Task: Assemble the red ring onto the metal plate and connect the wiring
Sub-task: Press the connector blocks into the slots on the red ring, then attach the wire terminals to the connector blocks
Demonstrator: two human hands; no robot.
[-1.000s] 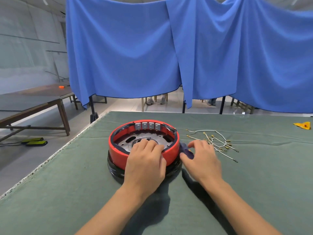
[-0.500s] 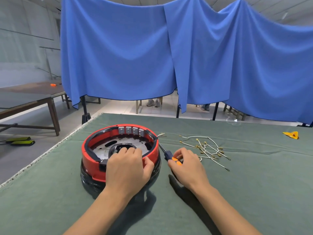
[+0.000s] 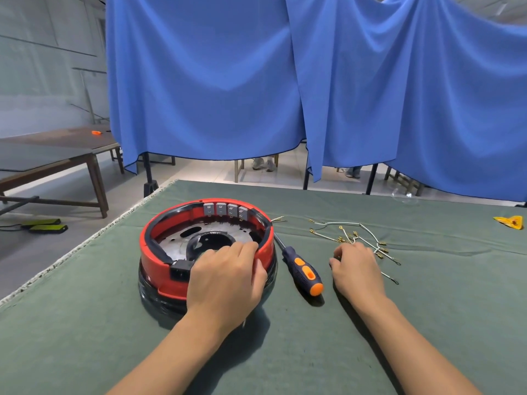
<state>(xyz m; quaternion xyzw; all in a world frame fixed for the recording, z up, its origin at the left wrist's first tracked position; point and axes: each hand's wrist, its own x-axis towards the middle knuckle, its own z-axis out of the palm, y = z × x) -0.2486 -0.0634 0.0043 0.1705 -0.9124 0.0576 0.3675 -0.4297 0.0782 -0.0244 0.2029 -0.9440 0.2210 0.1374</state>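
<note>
The red ring [image 3: 159,258] sits around the perforated metal plate [image 3: 182,238] on a black base, left of centre on the green table. My left hand [image 3: 228,277] grips the ring's near right rim, fingers curled over its edge. A blue-and-orange screwdriver [image 3: 302,269] lies loose on the cloth just right of the ring. My right hand [image 3: 356,269] rests further right, fingers curled down at the near edge of a pile of white wires [image 3: 356,238] with brass terminals. I cannot tell whether it pinches a wire.
The green-covered table [image 3: 285,352] ends at a frayed left edge. A yellow object [image 3: 510,222] lies at the far right. Blue curtains [image 3: 256,81] hang behind the table. A wooden table [image 3: 57,155] stands to the left.
My right hand has let go of the screwdriver, which now lies on the cloth, and moved right to the wires. My left hand stays on the ring.
</note>
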